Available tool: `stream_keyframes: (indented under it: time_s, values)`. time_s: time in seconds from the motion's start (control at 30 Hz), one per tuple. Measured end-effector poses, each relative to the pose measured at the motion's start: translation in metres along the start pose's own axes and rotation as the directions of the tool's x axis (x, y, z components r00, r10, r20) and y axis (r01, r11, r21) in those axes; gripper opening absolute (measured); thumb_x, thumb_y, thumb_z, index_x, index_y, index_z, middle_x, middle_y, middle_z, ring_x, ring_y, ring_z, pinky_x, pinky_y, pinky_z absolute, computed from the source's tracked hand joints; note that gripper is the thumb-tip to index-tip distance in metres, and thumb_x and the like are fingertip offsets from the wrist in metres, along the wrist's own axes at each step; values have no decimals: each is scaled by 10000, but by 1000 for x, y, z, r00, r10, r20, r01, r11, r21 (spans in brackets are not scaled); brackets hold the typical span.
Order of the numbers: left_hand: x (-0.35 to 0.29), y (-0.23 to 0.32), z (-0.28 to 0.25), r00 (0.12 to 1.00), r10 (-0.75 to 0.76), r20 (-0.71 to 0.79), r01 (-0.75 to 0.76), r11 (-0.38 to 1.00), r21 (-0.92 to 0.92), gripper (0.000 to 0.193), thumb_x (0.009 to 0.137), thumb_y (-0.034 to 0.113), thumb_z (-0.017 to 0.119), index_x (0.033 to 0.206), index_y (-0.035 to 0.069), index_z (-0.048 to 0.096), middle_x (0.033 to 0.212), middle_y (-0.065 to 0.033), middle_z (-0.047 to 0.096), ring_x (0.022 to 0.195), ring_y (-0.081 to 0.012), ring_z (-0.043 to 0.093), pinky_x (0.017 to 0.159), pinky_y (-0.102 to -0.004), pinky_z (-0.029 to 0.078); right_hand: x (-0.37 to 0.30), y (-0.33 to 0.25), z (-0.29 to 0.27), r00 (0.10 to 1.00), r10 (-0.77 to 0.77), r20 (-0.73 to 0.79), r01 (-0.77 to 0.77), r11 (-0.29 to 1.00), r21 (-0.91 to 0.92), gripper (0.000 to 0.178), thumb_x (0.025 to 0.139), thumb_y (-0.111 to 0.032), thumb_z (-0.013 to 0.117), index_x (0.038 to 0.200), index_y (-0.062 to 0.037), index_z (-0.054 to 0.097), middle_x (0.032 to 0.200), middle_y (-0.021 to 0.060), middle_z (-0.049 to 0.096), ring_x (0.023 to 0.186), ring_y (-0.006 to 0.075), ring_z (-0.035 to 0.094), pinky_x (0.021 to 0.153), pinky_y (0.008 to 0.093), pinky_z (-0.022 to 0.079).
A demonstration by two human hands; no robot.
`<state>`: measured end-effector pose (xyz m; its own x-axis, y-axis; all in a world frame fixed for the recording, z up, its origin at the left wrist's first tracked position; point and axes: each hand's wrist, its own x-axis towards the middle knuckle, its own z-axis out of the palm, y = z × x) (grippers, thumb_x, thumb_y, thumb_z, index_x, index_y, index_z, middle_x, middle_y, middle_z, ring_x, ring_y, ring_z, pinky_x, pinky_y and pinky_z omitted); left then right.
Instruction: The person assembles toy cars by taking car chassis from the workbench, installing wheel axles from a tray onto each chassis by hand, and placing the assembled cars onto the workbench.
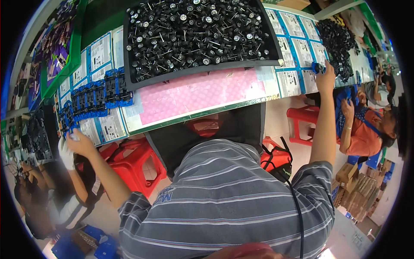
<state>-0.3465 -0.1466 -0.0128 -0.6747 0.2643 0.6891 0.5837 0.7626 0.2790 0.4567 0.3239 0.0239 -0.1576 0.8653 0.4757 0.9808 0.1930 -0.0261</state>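
My left hand (81,144) reaches to the far left edge of the table, its fingers closed at the near end of a blue-and-black toy car chassis (68,117). That chassis ends a row of similar chassis (89,100) laid side by side. At the right, my right hand (326,78) is closed on another blue chassis piece (318,68), held over the printed sheets (298,52); my fingers hide part of it. Between my hands, a black-lined tray (202,68) holds a heap of small black wheels on metal axles (194,36).
Pink bubble wrap (202,97) covers the table before the tray. Black parts (338,45) are piled at the right, and a green-edged bin (64,71) stands left. A co-worker's gloved hand (66,154) is close to my left hand; another person (366,129) sits right. Red stools (133,166) stand below.
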Motion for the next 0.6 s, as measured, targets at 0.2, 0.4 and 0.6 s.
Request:
stream_keyframes:
  time_s: [0.2, 0.4, 0.6]
  values:
    - [-122, 153, -40, 968, -44, 249, 154, 883, -443, 267, 933, 138, 632, 1141, -28, 610, 1102, -149, 613, 1002, -282, 586, 905, -374, 463, 2, 32, 14, 961, -24, 274, 82, 976, -202, 484, 791, -49, 620, 1271, -105, 596, 1291, 132, 600, 1228, 355, 524, 952, 562, 436]
    - [-195, 286, -87, 723, 484, 493, 295, 428, -854, 220, 870, 48, 673, 1077, 10, 609, 923, -76, 607, 797, -144, 583, 687, -244, 470, -39, -98, -80, 930, -60, 362, -66, 943, 326, 422, 757, -247, 764, 1033, 51, 651, 918, 217, 670, 805, 331, 663, 733, 379, 519]
    - [-206, 377, -97, 165, 760, 628, 979, -51, -196, 499, 855, 98, 710, 1289, 50, 469, 1144, -99, 616, 731, -111, 590, 612, -220, 499, -82, -229, -144, 766, -546, 339, -19, 508, 861, 571, 696, -251, 873, 1142, 17, 637, 995, 131, 660, 898, 230, 645, 797, 347, 518]
